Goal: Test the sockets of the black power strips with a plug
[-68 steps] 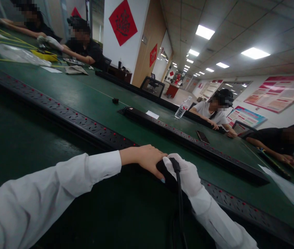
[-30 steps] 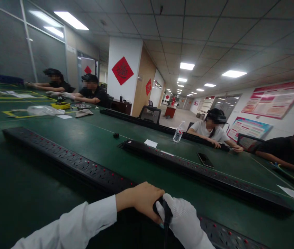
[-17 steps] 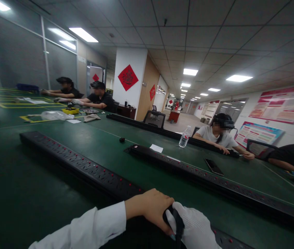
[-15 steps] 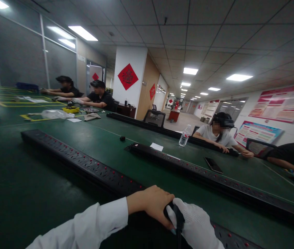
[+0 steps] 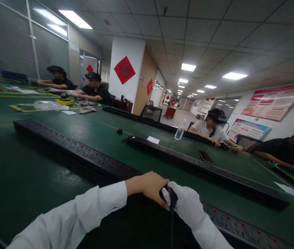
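A long black power strip (image 5: pixel 84 149) with red dots and rows of slots runs diagonally over the green table and passes beneath both hands. My left hand (image 5: pixel 150 186), bare below a white sleeve, is closed over the strip's middle. Its fingers curl down the near side, and the fingertips are partly hidden. Close against it, my right hand (image 5: pixel 188 202), in a white dotted glove, pinches a black plug (image 5: pixel 173 197) whose cable (image 5: pixel 172 226) hangs straight down. Whether the plug sits in a socket cannot be made out.
A second black power strip (image 5: pixel 188 160) lies beyond the hands. A phone (image 5: pixel 205 156), a bottle (image 5: pixel 180 130), a small black piece (image 5: pixel 119 131) and white paper (image 5: pixel 153 139) are near it. Several people sit around the table (image 5: pixel 45 204); a plastic bag (image 5: pixel 49 105) lies far left.
The view has shifted, so both hands now appear higher in the picture and more of the near table shows. Both hands keep their hold, close together at the strip.
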A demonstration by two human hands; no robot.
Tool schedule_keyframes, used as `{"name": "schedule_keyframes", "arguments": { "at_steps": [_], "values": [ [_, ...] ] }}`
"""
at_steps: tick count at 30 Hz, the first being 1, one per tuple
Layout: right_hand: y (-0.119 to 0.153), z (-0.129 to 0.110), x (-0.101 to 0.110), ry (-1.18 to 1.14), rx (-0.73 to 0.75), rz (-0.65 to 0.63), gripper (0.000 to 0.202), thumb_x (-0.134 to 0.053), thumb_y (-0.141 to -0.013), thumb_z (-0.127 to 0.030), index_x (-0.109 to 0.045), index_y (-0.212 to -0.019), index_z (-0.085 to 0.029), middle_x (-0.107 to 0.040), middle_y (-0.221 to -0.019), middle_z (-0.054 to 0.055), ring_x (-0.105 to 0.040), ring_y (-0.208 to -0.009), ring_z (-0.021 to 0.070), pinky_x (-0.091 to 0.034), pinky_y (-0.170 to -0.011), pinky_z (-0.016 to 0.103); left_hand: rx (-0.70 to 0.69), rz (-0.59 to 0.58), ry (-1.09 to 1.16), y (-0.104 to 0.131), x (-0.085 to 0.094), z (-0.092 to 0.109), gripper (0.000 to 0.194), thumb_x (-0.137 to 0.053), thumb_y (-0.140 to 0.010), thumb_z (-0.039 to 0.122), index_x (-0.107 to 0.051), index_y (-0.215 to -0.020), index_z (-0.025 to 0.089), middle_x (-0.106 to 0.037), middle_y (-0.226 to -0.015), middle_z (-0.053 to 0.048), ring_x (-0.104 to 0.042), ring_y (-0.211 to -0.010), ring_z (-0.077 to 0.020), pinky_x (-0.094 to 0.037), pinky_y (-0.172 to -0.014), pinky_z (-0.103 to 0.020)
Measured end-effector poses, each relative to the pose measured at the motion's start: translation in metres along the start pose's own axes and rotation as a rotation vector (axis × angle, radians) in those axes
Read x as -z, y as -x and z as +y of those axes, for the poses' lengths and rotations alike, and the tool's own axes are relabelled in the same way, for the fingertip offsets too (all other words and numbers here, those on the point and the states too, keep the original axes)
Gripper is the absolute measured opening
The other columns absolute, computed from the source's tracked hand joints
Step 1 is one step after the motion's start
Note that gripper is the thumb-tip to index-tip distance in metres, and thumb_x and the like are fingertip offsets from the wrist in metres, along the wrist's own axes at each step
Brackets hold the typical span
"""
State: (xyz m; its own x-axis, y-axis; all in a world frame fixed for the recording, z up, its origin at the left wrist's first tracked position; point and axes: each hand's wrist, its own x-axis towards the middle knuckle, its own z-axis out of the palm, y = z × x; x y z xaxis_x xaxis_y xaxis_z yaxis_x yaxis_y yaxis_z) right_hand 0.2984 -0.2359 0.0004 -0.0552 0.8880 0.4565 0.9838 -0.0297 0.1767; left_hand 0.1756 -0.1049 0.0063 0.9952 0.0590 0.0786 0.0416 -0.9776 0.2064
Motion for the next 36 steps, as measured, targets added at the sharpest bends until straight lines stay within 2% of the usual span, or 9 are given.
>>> {"name": "schedule_keyframes", "arguments": {
  "at_steps": [8, 21, 26, 29, 33, 36],
  "values": [
    [0.000, -0.001, 0.004, -0.022, -0.014, -0.027, 0.027, -0.035, -0.085, -0.040, -0.056, -0.077, -0.023, -0.061, -0.065, -0.002, -0.053, -0.055, 0.0103, -0.027, -0.054, 0.022, -0.010, 0.057, -0.071, 0.002, 0.000, 0.002, 0.069, -0.041, -0.059, 0.076, -0.051, -0.098, 0.020, -0.063, -0.091, -0.007, -0.061, -0.075, -0.0255, -0.045, -0.064, -0.034],
    [-0.002, -0.002, 0.009, -0.041, 0.014, -0.008, 0.030, -0.036, -0.085, -0.040, -0.057, -0.076, -0.021, -0.061, -0.063, 0.001, -0.054, -0.053, 0.0090, -0.030, -0.053, 0.020, 0.009, -0.004, 0.050, 0.001, 0.001, -0.001, 0.066, -0.047, -0.058, 0.073, -0.052, -0.098, 0.020, -0.063, -0.091, -0.006, -0.060, -0.074, -0.0232, -0.043, -0.065, -0.032],
    [-0.002, 0.000, 0.009, -0.123, 0.029, -0.064, 0.028, -0.039, -0.084, -0.041, -0.057, -0.078, -0.021, -0.062, -0.067, 0.000, -0.055, -0.058, 0.0093, -0.031, -0.055, 0.019, 0.000, -0.025, 0.097, 0.000, 0.001, -0.005, 0.068, -0.049, -0.057, 0.072, -0.051, -0.102, 0.021, -0.062, -0.094, -0.006, -0.059, -0.078, -0.0234, -0.042, -0.068, -0.032],
    [-0.004, 0.004, 0.008, -0.180, 0.030, -0.091, 0.026, -0.041, -0.082, -0.042, -0.058, -0.081, -0.022, -0.062, -0.069, 0.000, -0.056, -0.060, 0.0101, -0.033, -0.056, 0.020, 0.002, -0.089, 0.139, 0.000, 0.004, -0.008, 0.072, -0.053, -0.054, 0.070, -0.048, -0.108, 0.023, -0.060, -0.101, -0.006, -0.058, -0.084, -0.0248, -0.042, -0.071, -0.033],
    [-0.008, 0.013, 0.008, -0.336, 0.097, -0.174, 0.024, -0.047, -0.079, -0.042, -0.058, -0.090, -0.024, -0.063, -0.073, -0.002, -0.057, -0.065, 0.0092, -0.037, -0.058, 0.018, -0.018, -0.232, 0.264, 0.003, 0.017, -0.019, 0.078, -0.059, -0.053, 0.066, -0.043, -0.117, 0.025, -0.056, -0.110, -0.004, -0.056, -0.091, -0.0242, -0.042, -0.075, -0.033],
    [-0.012, 0.018, 0.007, -0.380, 0.129, -0.206, 0.030, -0.050, -0.076, -0.046, -0.058, -0.096, -0.025, -0.062, -0.072, -0.003, -0.056, -0.061, 0.0086, -0.037, -0.056, 0.018, -0.046, -0.297, 0.441, 0.007, 0.025, -0.035, 0.071, -0.061, -0.059, 0.058, -0.044, -0.119, 0.024, -0.053, -0.116, -0.003, -0.052, -0.098, -0.0213, -0.040, -0.082, -0.030]
  ]
}}
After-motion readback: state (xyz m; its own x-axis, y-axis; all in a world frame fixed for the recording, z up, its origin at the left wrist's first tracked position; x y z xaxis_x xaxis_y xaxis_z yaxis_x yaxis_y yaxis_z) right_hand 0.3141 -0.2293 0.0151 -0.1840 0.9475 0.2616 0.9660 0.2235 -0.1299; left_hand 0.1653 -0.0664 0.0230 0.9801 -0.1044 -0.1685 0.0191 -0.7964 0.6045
